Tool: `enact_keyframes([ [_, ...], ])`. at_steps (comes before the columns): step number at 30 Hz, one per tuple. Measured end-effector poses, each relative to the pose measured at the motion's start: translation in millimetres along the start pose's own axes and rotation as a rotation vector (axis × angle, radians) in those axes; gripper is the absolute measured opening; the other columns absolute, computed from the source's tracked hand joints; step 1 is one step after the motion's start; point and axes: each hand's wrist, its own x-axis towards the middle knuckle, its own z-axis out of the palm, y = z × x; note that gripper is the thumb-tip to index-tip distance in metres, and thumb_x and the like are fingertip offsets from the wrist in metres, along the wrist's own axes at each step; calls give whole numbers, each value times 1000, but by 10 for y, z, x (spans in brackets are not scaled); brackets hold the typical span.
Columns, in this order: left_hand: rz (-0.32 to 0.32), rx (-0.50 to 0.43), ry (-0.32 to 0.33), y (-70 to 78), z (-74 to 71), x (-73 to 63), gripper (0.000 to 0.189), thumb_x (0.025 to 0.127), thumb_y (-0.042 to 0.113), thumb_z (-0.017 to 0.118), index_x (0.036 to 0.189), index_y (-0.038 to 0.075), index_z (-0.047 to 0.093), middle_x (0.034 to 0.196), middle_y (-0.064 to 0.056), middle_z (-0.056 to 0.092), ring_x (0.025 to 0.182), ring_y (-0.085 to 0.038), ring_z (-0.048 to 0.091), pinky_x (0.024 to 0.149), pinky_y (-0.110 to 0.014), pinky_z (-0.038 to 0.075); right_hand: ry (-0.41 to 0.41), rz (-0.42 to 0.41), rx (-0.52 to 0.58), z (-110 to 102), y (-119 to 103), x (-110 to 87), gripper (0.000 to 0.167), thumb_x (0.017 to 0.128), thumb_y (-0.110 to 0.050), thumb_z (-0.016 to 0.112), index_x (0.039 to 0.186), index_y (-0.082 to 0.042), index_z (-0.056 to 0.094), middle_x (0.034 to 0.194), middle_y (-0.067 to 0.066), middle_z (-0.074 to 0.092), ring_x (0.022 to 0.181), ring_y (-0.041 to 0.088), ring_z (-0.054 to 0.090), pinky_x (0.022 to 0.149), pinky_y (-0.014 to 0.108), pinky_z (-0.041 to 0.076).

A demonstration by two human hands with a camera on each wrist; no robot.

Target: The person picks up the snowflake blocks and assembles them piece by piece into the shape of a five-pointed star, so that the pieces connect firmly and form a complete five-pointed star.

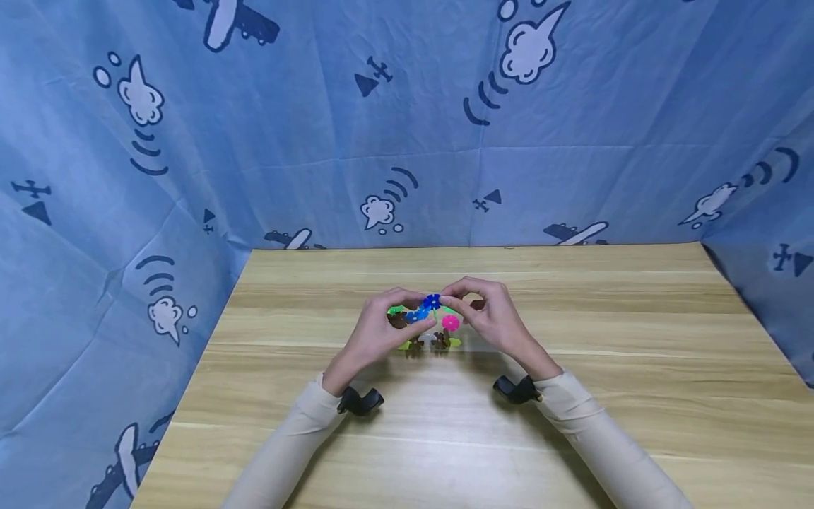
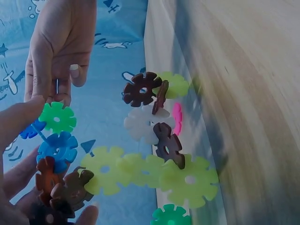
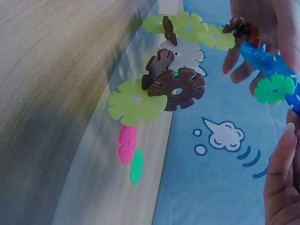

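Observation:
A chain of flower-shaped interlocking discs hangs between the hands above the table. My left hand (image 1: 375, 329) grips its upper left part, fingers and thumb around brown discs (image 2: 71, 192) and a light blue disc (image 2: 57, 151). With thumb and fingertips, my right hand (image 1: 492, 318) pinches a dark blue disc (image 1: 432, 302) at the top, beside a green disc (image 2: 57, 118). Lower down are yellow-green discs (image 2: 190, 182), a white disc (image 3: 183, 55) and more brown discs (image 3: 178, 90). Fingers partly hide the upper joints.
Beyond the chain, a pink disc (image 3: 127, 145) and a green disc (image 3: 136, 167) appear to lie on the wooden table (image 1: 439, 445). A blue patterned curtain (image 1: 432, 127) stands behind and at both sides. Black wrist mounts (image 1: 360, 401) are strapped near both cuffs.

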Motion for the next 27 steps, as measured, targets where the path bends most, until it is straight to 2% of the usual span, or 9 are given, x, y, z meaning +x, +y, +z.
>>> enact_keyframes([
  [3,8,0,11,9,16,7,34,89,32,86,116,15,77,109,2,77,97,-14,74,84,-25,64,-2,0,-5,0,-6,-7,12,101,-19,70,103,-11,79,103,9,78,83,20,69,57,28,61],
  [5,13,4,20,16,21,9,33,88,31,86,115,14,77,107,1,78,94,-14,74,84,-27,64,-6,-3,-14,-3,-2,-9,12,101,-20,70,104,-12,79,103,8,78,84,25,70,58,29,62],
  [7,12,9,29,25,21,9,32,88,31,86,114,14,77,106,0,79,93,-13,74,86,-32,64,-8,-8,-27,-14,5,-6,13,101,-20,70,104,-13,80,103,7,78,83,25,70,58,29,61],
  [11,-17,8,37,45,-3,-1,33,88,33,86,114,16,75,106,-1,80,95,-14,74,92,-46,63,-4,-6,-33,-59,43,19,16,104,-22,67,108,-14,80,106,7,78,86,17,71,59,33,63],
  [14,-50,1,36,52,-38,-13,35,88,35,85,115,17,73,108,-2,79,99,-17,74,97,-53,61,2,26,-35,-108,99,51,19,105,-25,65,111,-13,79,107,8,78,92,23,72,62,38,65],
  [18,-65,-8,22,45,-96,-38,37,91,35,83,122,18,71,109,-2,78,101,-20,75,97,-49,62,-15,102,-131,-153,222,81,22,105,-29,65,111,-13,78,109,6,79,97,28,72,77,40,63],
  [21,-60,-7,2,43,-144,-65,38,94,34,80,128,20,70,111,-3,77,102,-21,76,94,-42,64,-54,161,-225,-155,342,78,20,103,-27,68,110,-11,78,107,6,79,96,25,72,84,39,60],
  [24,-62,9,-12,47,-192,-95,38,95,34,78,129,19,71,115,-2,77,102,-21,77,91,-37,65,-105,195,-280,-138,452,55,16,100,-19,71,107,-7,78,103,9,79,91,23,72,83,38,61],
  [27,-68,29,-13,60,-246,-122,38,95,33,78,128,16,72,119,-2,77,102,-20,76,89,-35,65,-153,193,-315,-110,521,41,12,96,-13,75,103,-4,77,96,11,78,84,20,71,79,33,61],
])
